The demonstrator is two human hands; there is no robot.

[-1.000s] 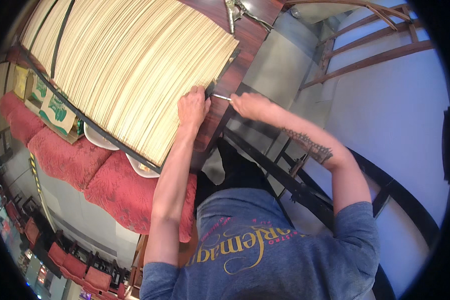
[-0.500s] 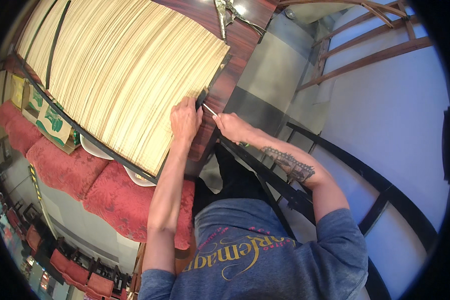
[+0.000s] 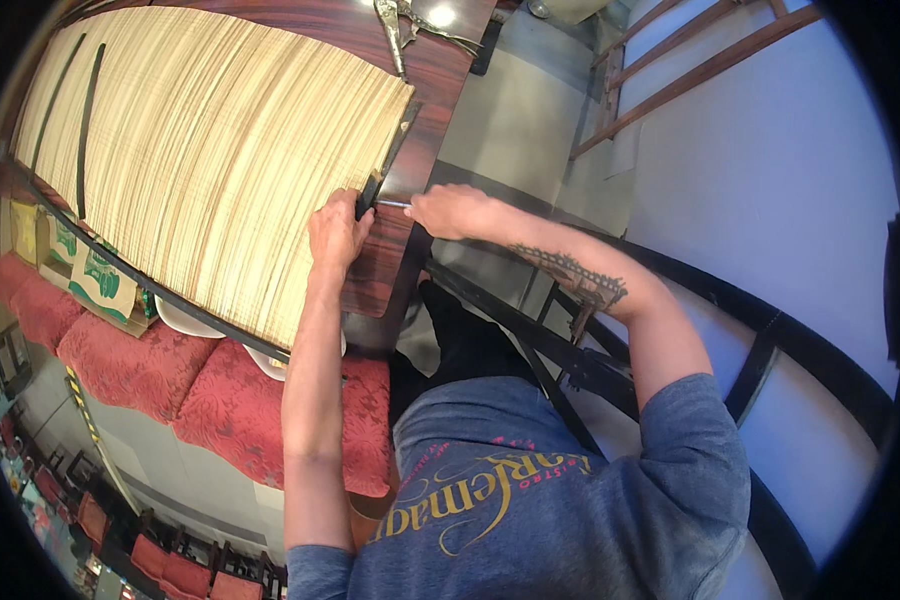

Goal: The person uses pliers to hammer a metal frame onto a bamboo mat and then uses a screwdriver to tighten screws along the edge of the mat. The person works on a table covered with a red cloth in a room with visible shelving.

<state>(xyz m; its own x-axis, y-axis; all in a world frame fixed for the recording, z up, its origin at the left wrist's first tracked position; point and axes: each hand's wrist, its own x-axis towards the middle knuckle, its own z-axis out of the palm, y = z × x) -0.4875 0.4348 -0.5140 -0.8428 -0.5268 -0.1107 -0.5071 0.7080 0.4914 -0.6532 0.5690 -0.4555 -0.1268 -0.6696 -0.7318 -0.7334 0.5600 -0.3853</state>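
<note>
A large curved panel (image 3: 210,140) of thin cream slats or pleats, like a lampshade, lies on the dark wood table (image 3: 432,105). Black trim runs along its edges. At its right end, my left hand (image 3: 335,232) is closed around the edge by a short black strip (image 3: 369,190). My right hand (image 3: 452,211) is wrapped round a screwdriver (image 3: 393,204); only its thin metal shaft shows, the handle being hidden in my fist. The shaft's tip meets the black strip, just beside my left fingers.
Locking pliers (image 3: 390,35) and another metal tool lie on the table's far side. A red upholstered seat (image 3: 240,420) runs along the left, with paper bags (image 3: 105,275) and white bowl-like shapes. Black metal framing (image 3: 530,320) stands close on the right.
The panel, table and both hands now appear further left as the view has shifted. My right fist has turned, and the screwdriver shaft lies nearly level rather than slanted.
</note>
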